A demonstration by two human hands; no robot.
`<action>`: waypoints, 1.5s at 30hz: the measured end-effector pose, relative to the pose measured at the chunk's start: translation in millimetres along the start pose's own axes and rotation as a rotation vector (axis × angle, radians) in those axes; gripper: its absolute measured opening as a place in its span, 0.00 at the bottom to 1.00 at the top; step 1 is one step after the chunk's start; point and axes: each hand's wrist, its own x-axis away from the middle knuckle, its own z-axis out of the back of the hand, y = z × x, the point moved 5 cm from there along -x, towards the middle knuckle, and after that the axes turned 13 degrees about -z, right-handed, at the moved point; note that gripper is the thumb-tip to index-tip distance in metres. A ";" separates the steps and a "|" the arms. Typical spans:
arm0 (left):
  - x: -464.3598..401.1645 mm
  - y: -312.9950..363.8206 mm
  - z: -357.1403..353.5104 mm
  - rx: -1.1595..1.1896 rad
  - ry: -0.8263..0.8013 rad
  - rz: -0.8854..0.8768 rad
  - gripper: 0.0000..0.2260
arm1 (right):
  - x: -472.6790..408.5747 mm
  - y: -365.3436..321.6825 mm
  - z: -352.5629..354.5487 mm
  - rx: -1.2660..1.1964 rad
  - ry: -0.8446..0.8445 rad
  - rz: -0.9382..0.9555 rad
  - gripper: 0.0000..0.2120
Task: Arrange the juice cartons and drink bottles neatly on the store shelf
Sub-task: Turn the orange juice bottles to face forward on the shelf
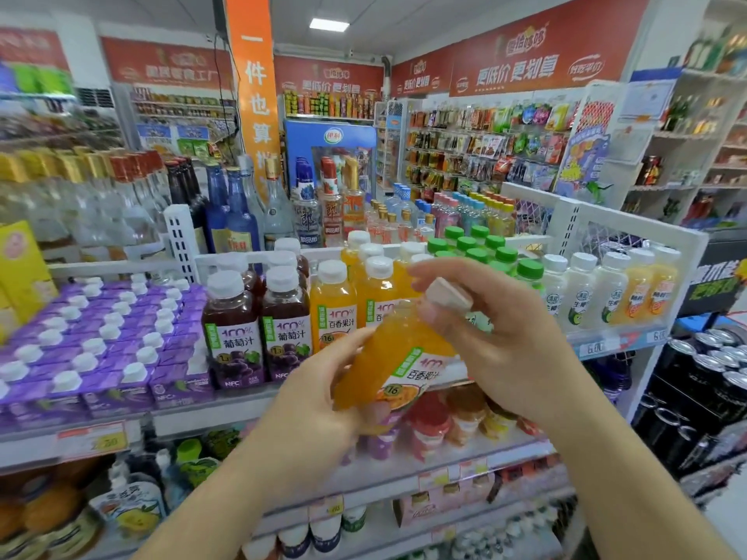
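An orange passion-fruit juice bottle (398, 349) with a white cap hangs tilted in front of the shelf (226, 410), cap up and to the right. My left hand (319, 402) grips its lower body from below. My right hand (497, 337) holds its neck and cap end, fingers curled over the top. Behind it on the shelf stand more orange juice bottles (333, 305), two dark grape juice bottles (258, 329) and, further left, rows of purple juice cartons (101, 349) with white caps.
Green-capped bottles (501, 256) and pale white-capped bottles (606, 289) fill the shelf's right part. Liquor bottles (238, 208) stand on the shelf behind. Lower shelves hold small drinks and pouches. Black cans (711, 377) are stacked at the right.
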 end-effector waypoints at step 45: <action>-81.2 -49.1 123.8 -1.146 0.000 -0.230 0.28 | -211.1 34.2 -115.2 0.405 -0.262 -0.194 0.04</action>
